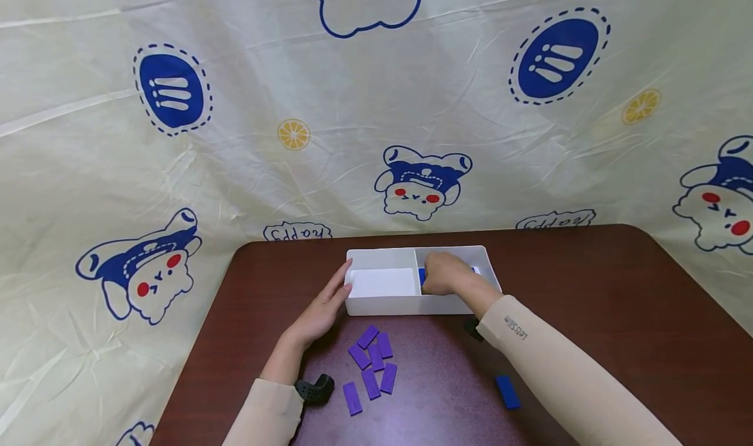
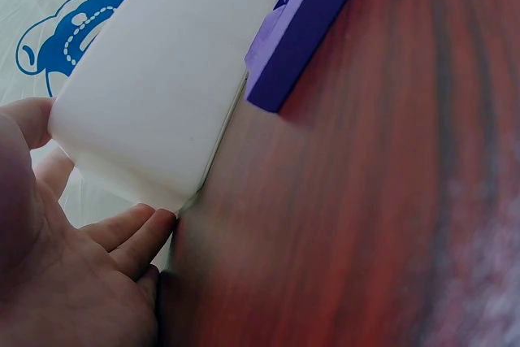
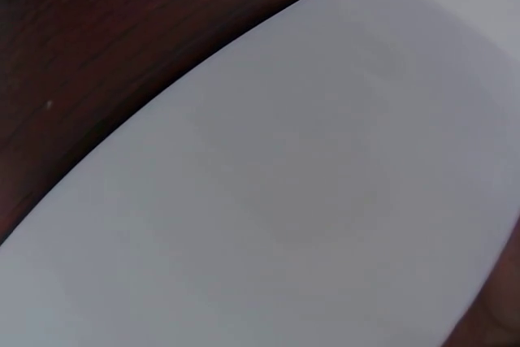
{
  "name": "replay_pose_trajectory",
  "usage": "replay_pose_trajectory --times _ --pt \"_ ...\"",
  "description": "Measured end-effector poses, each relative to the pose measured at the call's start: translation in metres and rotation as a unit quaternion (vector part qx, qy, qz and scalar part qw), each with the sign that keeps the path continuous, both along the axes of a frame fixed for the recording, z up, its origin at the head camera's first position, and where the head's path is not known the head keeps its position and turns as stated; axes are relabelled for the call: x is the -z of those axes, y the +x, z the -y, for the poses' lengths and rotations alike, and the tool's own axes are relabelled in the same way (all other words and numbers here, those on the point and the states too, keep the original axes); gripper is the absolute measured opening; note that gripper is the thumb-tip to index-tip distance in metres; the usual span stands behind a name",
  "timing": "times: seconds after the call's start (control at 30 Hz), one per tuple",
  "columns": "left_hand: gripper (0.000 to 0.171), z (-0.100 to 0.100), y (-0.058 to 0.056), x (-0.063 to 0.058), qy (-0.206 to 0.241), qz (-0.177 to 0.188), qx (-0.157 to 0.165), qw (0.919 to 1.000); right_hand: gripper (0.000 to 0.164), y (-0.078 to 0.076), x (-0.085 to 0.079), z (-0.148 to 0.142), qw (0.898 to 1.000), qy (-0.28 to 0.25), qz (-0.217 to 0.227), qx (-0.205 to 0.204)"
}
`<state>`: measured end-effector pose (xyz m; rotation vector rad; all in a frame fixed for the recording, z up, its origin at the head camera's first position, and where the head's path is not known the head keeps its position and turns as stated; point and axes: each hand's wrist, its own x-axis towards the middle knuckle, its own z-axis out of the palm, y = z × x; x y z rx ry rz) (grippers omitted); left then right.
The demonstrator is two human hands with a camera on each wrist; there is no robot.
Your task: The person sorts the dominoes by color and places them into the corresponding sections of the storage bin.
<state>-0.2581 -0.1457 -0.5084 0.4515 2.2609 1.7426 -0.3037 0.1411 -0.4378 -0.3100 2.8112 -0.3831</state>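
A white box [image 1: 382,306] with two compartments stands toward the back of the table. My left hand [image 1: 320,314] touches its left end, fingers fairly straight; the left wrist view shows the fingertips at the box's lower corner. Down inside the right compartment is my right hand [image 1: 448,274], fingers bent downward and largely hidden by the back of the hand. Blue blocks [image 1: 421,276] peek out beside it, and I cannot tell whether it holds one. In the right wrist view the box wall [image 3: 284,160] fills most of the picture. The left compartment shows a bare white floor.
Several flat purple blocks [image 1: 370,384] lie scattered on the dark wooden table [image 1: 435,394] in front of the box. One blue block [image 1: 507,392] lies near the right forearm. A printed curtain [image 1: 353,191] hangs behind the table.
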Motion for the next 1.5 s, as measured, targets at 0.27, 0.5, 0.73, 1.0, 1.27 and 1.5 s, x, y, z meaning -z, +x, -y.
replay_pose_trajectory --times 0.27,0.5,0.73,1.0,1.27,1.5 --pt "0.058 -0.001 0.001 0.001 0.008 0.005 0.003 1.0000 0.026 0.005 -0.006 -0.007 1.000 -0.003 -0.008 0.006" --pt "0.058 -0.002 0.002 0.000 0.008 0.006 -0.001 1.0000 0.026 0.013 -0.020 -0.014 0.999 -0.024 -0.022 0.013" --pt "0.058 -0.002 0.003 0.000 0.003 0.003 -0.006 1.0000 0.028 0.024 -0.031 -0.027 0.997 -0.048 -0.055 0.012" --pt "0.057 -0.001 0.003 0.001 0.004 0.007 -0.003 1.0000 0.031 0.040 -0.036 -0.040 0.995 -0.049 -0.092 -0.001" --pt "0.056 -0.001 0.001 0.000 -0.002 0.005 -0.004 1.0000 0.031 0.061 -0.044 -0.049 0.993 -0.070 -0.095 -0.009" --pt "0.057 0.000 0.001 -0.002 -0.004 0.002 -0.003 1.0000 0.029 0.086 -0.047 -0.055 0.994 -0.065 -0.087 -0.018"
